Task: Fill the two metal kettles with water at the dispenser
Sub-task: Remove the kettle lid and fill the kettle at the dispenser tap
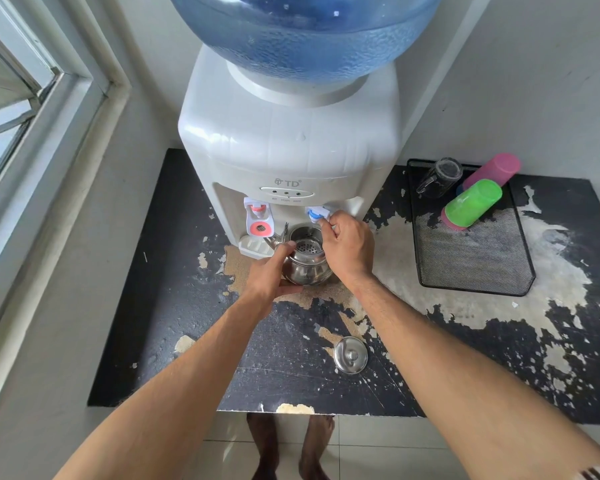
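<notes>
Head view: a metal kettle (305, 263) sits lidless under the blue tap (316, 214) of the dispenser (288, 147), on a worn black table (174, 341). Left hand (274, 271) wraps the kettle's side, its grip closed on the body. Right hand (349, 247) reaches over the kettle, fingers pinching the blue tap's lever. Lid (350, 355) lies on the table nearer the person. Only one kettle shows.

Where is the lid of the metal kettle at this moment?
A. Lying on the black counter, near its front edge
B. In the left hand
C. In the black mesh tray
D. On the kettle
A: the lid lies on the counter, apart from the open kettle held by the left hand.
</notes>
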Motion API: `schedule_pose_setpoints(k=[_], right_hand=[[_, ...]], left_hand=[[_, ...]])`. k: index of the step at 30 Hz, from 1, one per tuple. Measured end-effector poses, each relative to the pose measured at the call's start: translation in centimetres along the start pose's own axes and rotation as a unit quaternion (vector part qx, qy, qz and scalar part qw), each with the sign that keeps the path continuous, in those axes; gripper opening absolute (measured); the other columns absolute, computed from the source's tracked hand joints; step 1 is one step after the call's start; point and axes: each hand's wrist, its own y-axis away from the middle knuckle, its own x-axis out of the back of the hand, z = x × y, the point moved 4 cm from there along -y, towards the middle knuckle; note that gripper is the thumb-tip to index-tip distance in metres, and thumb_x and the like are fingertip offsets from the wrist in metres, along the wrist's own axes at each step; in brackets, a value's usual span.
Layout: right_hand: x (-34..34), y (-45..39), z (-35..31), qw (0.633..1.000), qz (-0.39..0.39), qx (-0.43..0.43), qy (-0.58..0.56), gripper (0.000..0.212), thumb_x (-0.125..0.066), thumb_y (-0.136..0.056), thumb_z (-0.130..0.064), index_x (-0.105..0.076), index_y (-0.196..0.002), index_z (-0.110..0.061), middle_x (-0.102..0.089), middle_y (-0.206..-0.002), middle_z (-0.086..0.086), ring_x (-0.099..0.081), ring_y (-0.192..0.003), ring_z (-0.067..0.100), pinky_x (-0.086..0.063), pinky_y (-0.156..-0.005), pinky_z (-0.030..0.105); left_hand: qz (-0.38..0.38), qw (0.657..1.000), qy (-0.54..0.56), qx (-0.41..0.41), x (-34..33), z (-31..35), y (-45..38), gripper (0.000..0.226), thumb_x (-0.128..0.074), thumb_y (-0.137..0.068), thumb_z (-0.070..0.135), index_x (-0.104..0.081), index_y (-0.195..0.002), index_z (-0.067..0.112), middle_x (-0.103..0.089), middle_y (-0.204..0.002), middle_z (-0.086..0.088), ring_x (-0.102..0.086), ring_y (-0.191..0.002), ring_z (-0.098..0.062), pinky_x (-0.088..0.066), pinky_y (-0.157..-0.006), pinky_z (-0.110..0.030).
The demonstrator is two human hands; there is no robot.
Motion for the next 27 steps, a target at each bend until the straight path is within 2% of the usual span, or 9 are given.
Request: schedule_pose_setpoints(k=[2, 5, 10, 18, 22, 27], right_hand=[[0.0, 0.0, 0.0, 1.0, -0.001, 0.0, 0.0, 0.016, -0.073, -0.094, -0.022, -0.071, -0.084, -0.01, -0.046, -0.061, -0.016, -0.032, -0.045, -0.01, -0.033, -0.042, 0.007], [0.0, 0.0, -0.1, 1.0, -0.006, 0.002, 0.009, 0.017, -0.072, -0.094, -0.023, -0.069, -0.082, -0.012, -0.048, -0.061, -0.015, -0.034, -0.047, -0.01, -0.02, -0.042, 0.009], [0.0, 0.1, 0.0, 1.0, -0.007, -0.003, 0.012, 0.017, -0.072, -0.094, -0.023, -0.069, -0.081, -0.012, -0.05, -0.062, -0.014, -0.035, -0.048, -0.009, -0.017, -0.046, 0.008], [-0.2, 0.1, 0.3, 1.0, -0.011, -0.007, 0.005, 0.018, -0.071, -0.095, -0.025, -0.068, -0.081, -0.012, -0.051, -0.063, -0.013, -0.037, -0.051, -0.008, -0.023, -0.048, 0.014], [-0.2, 0.2, 0.6, 0.998, -0.051, 0.004, 0.025, 0.021, -0.07, -0.094, -0.031, -0.069, -0.083, -0.013, -0.058, -0.063, -0.01, -0.05, -0.051, 0.007, -0.031, -0.047, 0.019], [0.9, 1.1, 1.9, 0.997, -0.076, 0.029, 0.0, 0.023, -0.069, -0.095, -0.04, -0.073, -0.094, -0.018, -0.044, -0.052, -0.02, -0.04, -0.043, -0.006, -0.029, -0.047, 0.013]], left_hand=[[0.002, 1.0, 0.001, 0.0, 0.0, 0.0, 0.1, 0.05, -0.07, -0.092, 0.05, -0.067, -0.121, 0.008, -0.078, -0.11, -0.013, -0.076, -0.102, -0.029, -0.064, -0.07, -0.035], [0.005, 1.0, 0.004, -0.003, 0.0, 0.1, 0.1, 0.049, -0.07, -0.092, 0.048, -0.069, -0.118, 0.007, -0.078, -0.109, -0.013, -0.077, -0.1, -0.029, -0.064, -0.07, -0.036], [0.007, 1.0, 0.004, -0.002, 0.0, 0.0, 0.0, 0.049, -0.07, -0.091, 0.048, -0.069, -0.118, 0.007, -0.079, -0.108, -0.013, -0.077, -0.101, -0.029, -0.064, -0.071, -0.037], [0.005, 1.0, -0.005, 0.003, 0.1, 0.0, 0.1, 0.042, -0.068, -0.093, 0.045, -0.068, -0.112, 0.008, -0.077, -0.108, -0.014, -0.076, -0.101, -0.03, -0.065, -0.076, -0.039], [0.003, 1.0, -0.01, 0.007, 0.0, 0.0, 0.1, 0.039, -0.069, -0.093, 0.04, -0.068, -0.113, 0.006, -0.078, -0.106, -0.015, -0.077, -0.099, -0.03, -0.065, -0.079, -0.04], [-0.008, 1.0, -0.017, 0.001, -0.5, 0.1, 0.2, 0.03, -0.067, -0.095, 0.03, -0.071, -0.109, 0.003, -0.078, -0.1, -0.014, -0.077, -0.097, -0.031, -0.066, -0.083, -0.045]])
